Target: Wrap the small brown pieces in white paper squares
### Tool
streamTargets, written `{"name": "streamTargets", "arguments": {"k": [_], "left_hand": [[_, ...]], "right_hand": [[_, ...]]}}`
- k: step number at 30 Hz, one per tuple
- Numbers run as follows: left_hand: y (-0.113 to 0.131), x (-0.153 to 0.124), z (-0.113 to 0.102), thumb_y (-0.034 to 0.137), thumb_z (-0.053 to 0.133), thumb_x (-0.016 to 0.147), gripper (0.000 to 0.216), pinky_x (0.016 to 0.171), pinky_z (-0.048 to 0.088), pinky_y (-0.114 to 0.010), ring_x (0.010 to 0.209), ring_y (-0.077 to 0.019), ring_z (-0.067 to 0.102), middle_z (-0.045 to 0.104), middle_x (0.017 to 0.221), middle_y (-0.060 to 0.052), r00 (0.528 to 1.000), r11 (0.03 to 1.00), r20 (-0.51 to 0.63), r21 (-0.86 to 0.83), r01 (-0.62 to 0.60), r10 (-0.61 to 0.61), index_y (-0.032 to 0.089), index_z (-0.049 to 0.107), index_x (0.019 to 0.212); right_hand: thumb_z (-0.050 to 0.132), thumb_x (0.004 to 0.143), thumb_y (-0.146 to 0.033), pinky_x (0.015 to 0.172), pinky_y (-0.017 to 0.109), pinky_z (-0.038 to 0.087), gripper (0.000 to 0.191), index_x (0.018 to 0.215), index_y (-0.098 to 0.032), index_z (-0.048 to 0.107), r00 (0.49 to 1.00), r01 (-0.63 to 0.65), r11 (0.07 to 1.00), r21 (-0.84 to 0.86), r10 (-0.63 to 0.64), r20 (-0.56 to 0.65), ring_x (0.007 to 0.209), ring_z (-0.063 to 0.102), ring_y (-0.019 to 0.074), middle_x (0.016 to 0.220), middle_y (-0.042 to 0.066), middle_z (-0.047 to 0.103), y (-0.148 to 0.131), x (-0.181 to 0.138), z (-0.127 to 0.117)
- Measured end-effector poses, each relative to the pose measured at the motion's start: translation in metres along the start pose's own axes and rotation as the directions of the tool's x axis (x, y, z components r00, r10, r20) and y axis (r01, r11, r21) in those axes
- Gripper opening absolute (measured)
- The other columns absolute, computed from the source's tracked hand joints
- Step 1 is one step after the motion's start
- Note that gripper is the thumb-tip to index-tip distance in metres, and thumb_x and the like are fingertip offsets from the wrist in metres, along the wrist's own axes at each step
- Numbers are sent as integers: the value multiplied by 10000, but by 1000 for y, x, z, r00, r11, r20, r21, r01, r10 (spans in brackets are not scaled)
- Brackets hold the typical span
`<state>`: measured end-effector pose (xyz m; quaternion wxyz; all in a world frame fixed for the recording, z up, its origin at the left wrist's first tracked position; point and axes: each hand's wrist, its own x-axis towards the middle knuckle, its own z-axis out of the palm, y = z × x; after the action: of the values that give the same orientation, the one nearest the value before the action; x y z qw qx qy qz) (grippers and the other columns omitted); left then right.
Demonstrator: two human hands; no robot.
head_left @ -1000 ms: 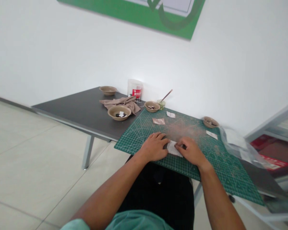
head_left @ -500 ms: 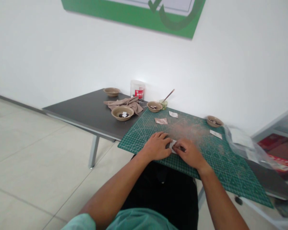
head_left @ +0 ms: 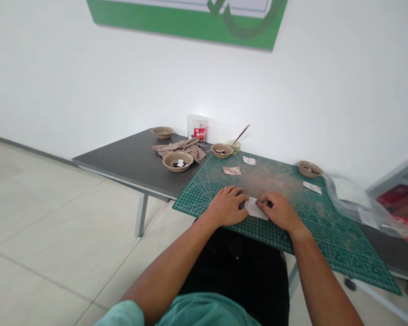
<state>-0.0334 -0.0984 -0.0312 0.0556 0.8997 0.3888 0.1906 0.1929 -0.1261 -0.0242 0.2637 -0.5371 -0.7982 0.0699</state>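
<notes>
A small white paper square (head_left: 255, 209) lies on the green cutting mat (head_left: 326, 226) near its front edge. My left hand (head_left: 227, 206) rests on the mat with its fingers curled, its fingertips pressing the paper's left edge. My right hand (head_left: 280, 211) is closed in a pinch on the paper's right side. Part of the paper is hidden under both hands.
Tan bowls (head_left: 177, 160) (head_left: 222, 151) (head_left: 310, 169) (head_left: 162, 132) stand on the dark table (head_left: 129, 158). A beige cloth (head_left: 183, 147), a clear tub (head_left: 197, 127), a small cup with a brush (head_left: 236, 144), paper scraps (head_left: 231, 170) (head_left: 249, 160) (head_left: 312, 187) and a clear plastic bag (head_left: 357, 199) lie around.
My right hand slid left over the paper until it almost covered it, then drew back right, so more white paper shows again. My head turned a little, shifting the view.
</notes>
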Motion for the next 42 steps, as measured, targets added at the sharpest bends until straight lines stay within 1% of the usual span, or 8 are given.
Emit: {"name": "streamTargets", "arguments": {"k": [4,11,16,22,27,33,36,42], "left_hand": [[-1,0,1,435,542,875,477,1145,327,-479,1378,-298,402,508,1452,-40,1000,1000,7,-11,-23,23,309,584,1333],[-2,1,4,451,544,876,471,1154,313,-489,1378,-302,404,504,1455,-53,1000,1000,-22,-9,-7,7,298,598,1318],[-1,1,2,442,544,876,460,1143,329,-478,1370,-294,409,518,1437,-46,1000,999,-15,-22,-23,23,298,605,1308],[-2,2,3,480,553,867,492,1147,320,-485,1374,-304,398,507,1448,-48,1000,1000,-15,-12,-1,1,303,593,1324],[-2,3,5,444,553,868,454,1128,347,-472,1350,-299,426,529,1420,-45,999,1000,-33,-9,-20,20,300,612,1294],[-3,3,7,463,553,865,465,1138,333,-480,1355,-306,418,525,1424,-53,999,1000,-51,-11,-8,7,294,612,1295],[-4,3,7,451,566,855,456,1127,348,-476,1343,-302,431,542,1400,-48,999,1000,-50,-16,-21,20,301,621,1281],[-3,3,7,455,552,866,445,1125,347,-473,1338,-295,435,544,1395,-45,998,1000,-65,-14,-11,10,301,619,1277]], "right_hand": [[639,903,-326,872,377,432,110,852,-253,704,991,81,994,69,-87,98,888,631,210,913,24,720,-1,0,0],[580,937,-338,833,394,421,211,790,-215,667,1000,-4,999,-43,4,-18,825,611,221,836,53,691,2,3,1],[632,912,-337,855,368,420,137,827,-245,687,990,86,994,67,-93,104,855,626,199,879,16,703,-3,-2,1],[573,942,-344,786,372,423,202,818,-215,669,998,-41,998,-38,40,-44,799,600,216,827,48,680,-1,3,3],[630,911,-314,803,329,447,140,807,-231,674,993,48,993,107,-59,104,826,623,190,868,24,698,-7,-1,2],[567,944,-297,792,356,433,175,829,-214,668,999,-44,999,30,44,-3,812,616,210,857,53,698,-2,2,3],[622,914,-322,767,333,438,164,790,-227,670,997,-3,997,76,-3,80,776,617,193,825,22,693,-2,-1,0],[601,928,-330,921,401,388,145,870,-239,698,999,-27,999,33,26,36,937,618,230,937,37,713,-4,6,4]]}}
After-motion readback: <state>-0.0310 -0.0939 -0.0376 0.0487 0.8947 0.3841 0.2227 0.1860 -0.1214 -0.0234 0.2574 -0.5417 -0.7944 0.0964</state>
